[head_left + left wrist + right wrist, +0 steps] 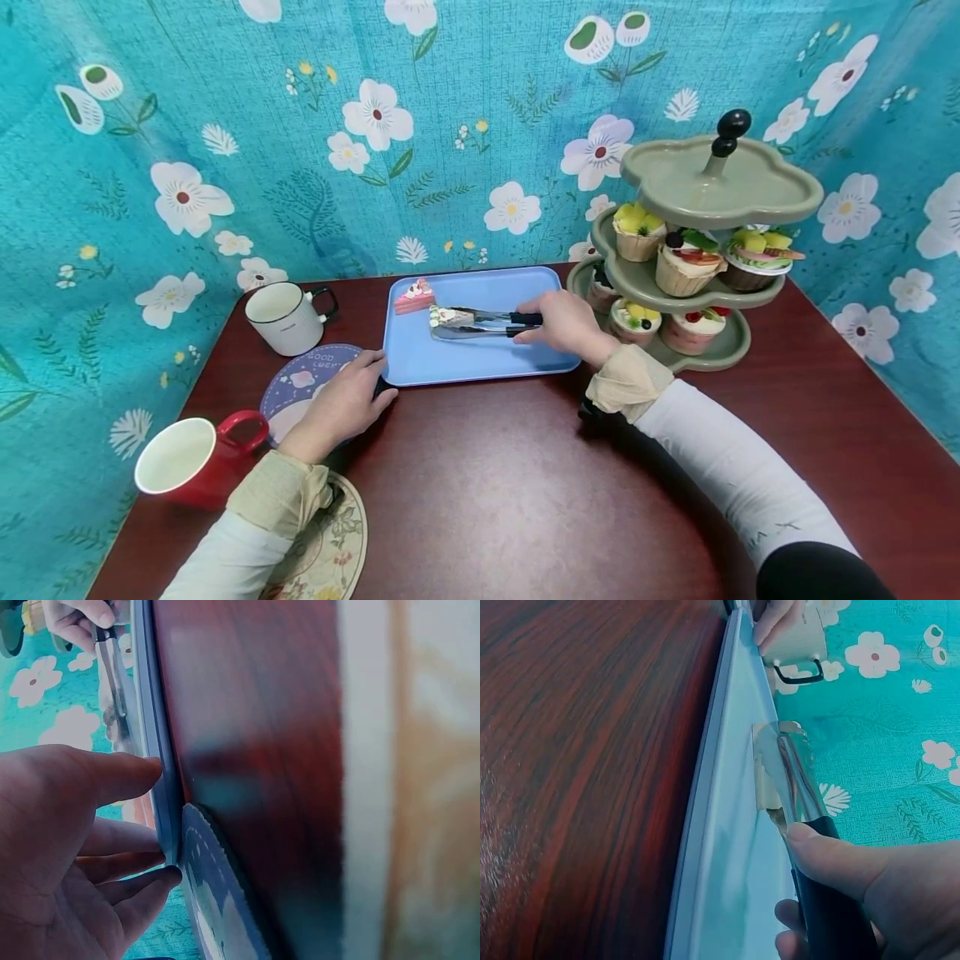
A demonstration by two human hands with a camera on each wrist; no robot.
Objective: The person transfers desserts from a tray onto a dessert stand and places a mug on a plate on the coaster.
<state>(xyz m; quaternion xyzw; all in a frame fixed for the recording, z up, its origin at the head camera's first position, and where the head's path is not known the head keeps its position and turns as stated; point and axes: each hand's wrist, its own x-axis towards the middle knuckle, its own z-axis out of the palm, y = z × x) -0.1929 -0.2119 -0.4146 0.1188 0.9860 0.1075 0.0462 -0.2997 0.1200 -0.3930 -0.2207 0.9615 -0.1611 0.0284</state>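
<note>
My right hand (564, 321) grips the black handles of metal tongs (487, 317) over the blue tray (420, 367). Between the tongs' tips sits a cake slice with a pale top and green trim (450, 317); the right wrist view shows the cake slice (765, 772) low over the tray. A pink cake slice with white cream (415, 297) lies in the tray's back left corner. At the front left corner, my left hand (345, 404) touches the rim with its fingertips, its fingers loosely extended. In the left wrist view, thumb and fingertips (146, 776) meet the tray edge.
A three-tier green stand (712, 287) with several cupcakes stands to the right. On the left are a white mug (288, 321), a red mug (202, 467), a round purple mat (288, 396) and a floral mat (341, 542) under my left forearm. A flowered cloth (465, 125) hangs behind.
</note>
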